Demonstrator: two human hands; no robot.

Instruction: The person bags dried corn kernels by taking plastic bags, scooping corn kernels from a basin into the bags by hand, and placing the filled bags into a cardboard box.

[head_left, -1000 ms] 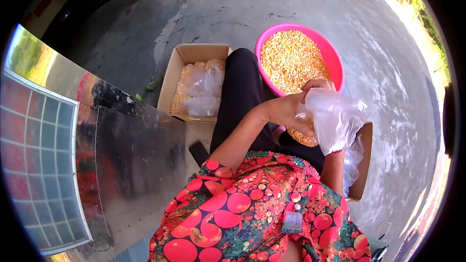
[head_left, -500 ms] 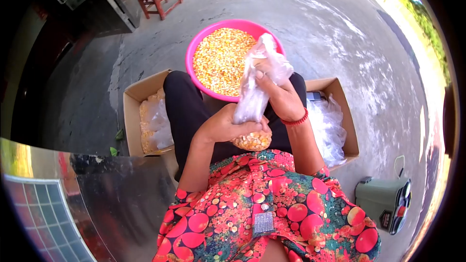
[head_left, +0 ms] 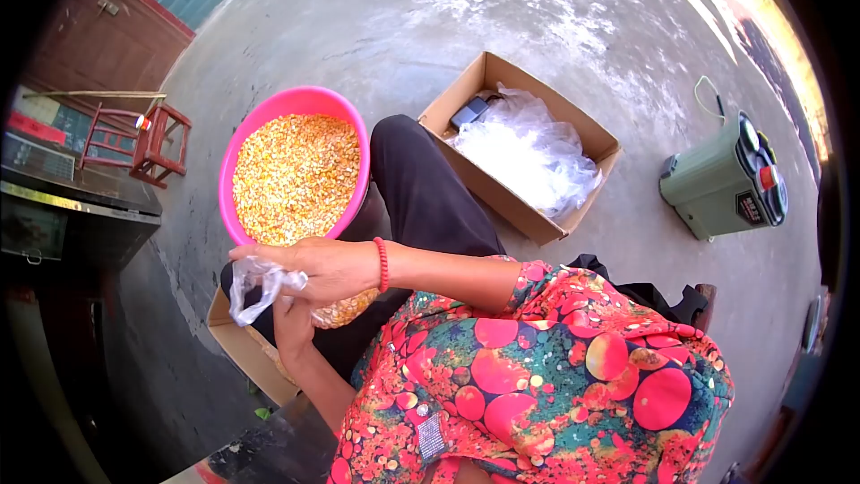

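Observation:
A clear plastic bag of corn kernels (head_left: 345,309) is over my lap, its filled bottom bulging out below my hands. My left hand (head_left: 294,327) is closed around the bag's neck from below. My right hand (head_left: 330,267), with a red beaded bracelet (head_left: 382,264) on the wrist, grips the bag's upper part. The loose, crumpled bag top (head_left: 258,287) sticks out to the left, and my right hand's fingers are partly hidden. Just beyond my hands stands a pink basin (head_left: 363,139) full of yellow corn kernels (head_left: 296,175).
On the right, a cardboard box (head_left: 511,193) holds clear plastic bags (head_left: 537,148) and a dark device (head_left: 469,113). Another cardboard box (head_left: 242,341) is partly hidden by my left arm. A grey-green container (head_left: 721,184) stands far right, a red wooden chair (head_left: 152,143) far left.
My view has turned to the right, so the basin and my hands appear further left. My right hand has come down close to my left hand at the bag's neck.

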